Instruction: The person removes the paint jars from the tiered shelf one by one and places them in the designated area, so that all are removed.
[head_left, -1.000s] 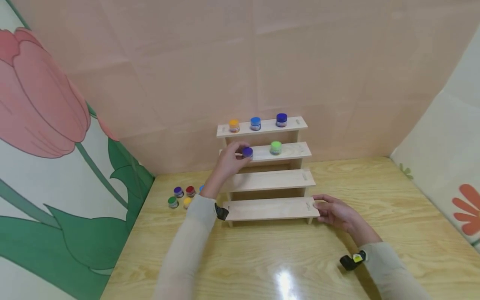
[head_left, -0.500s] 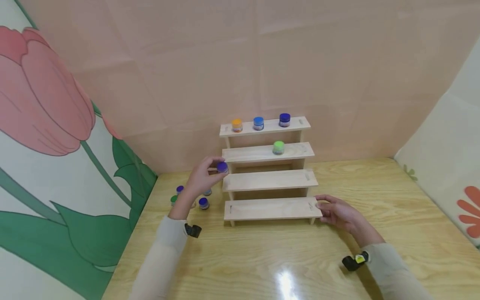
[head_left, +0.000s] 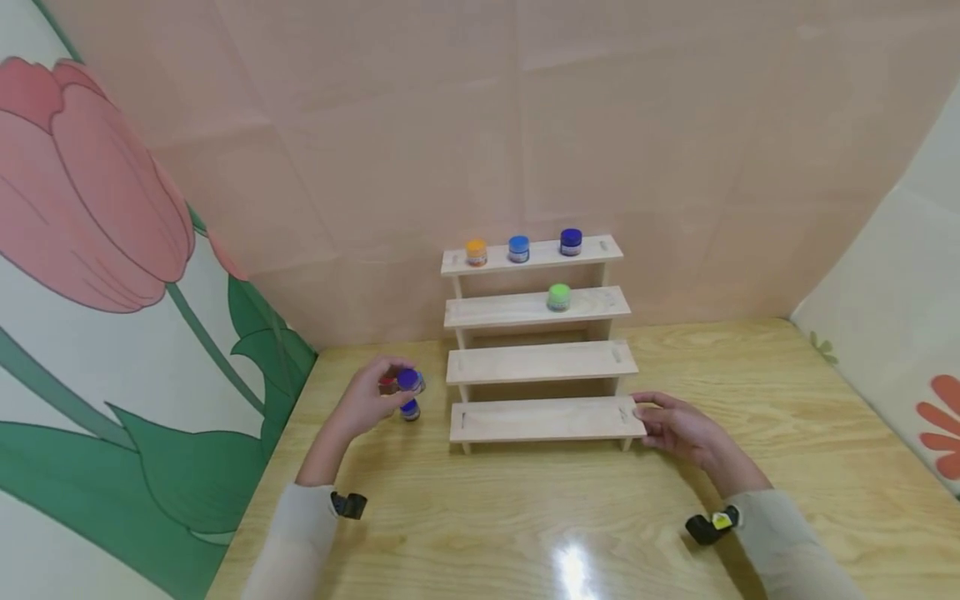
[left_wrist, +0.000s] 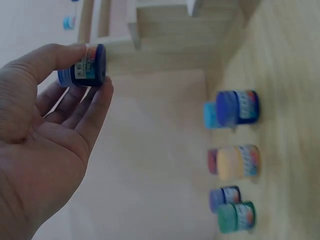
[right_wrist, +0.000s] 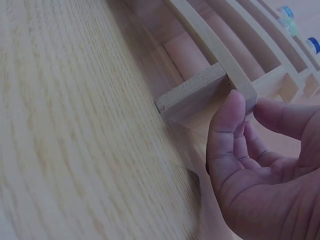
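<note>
My left hand (head_left: 369, 398) pinches a small paint jar with a purple lid (head_left: 408, 380), held above the table at the left. In the left wrist view that paint jar (left_wrist: 89, 66) lies on its side in the picture, between thumb and fingertips. My right hand (head_left: 678, 429) grips the right end of the lowest board of a four-step wooden display stand (head_left: 540, 421). The right wrist view has its thumb and fingers (right_wrist: 231, 112) around the board's corner. A green-lidded jar (head_left: 558, 297) sits on the second step from the top.
Orange (head_left: 476, 252), light blue (head_left: 518, 248) and dark blue (head_left: 571, 242) jars stand on the top step. Left of the stand, several jars are on the table, among them a dark blue jar (left_wrist: 239, 107), a yellow jar (left_wrist: 239, 162) and a green jar (left_wrist: 236, 217).
My left hand has carried the purple-lidded paint jar from the second step down and left, over the jars on the table. The right hand has kept its hold on the stand.
</note>
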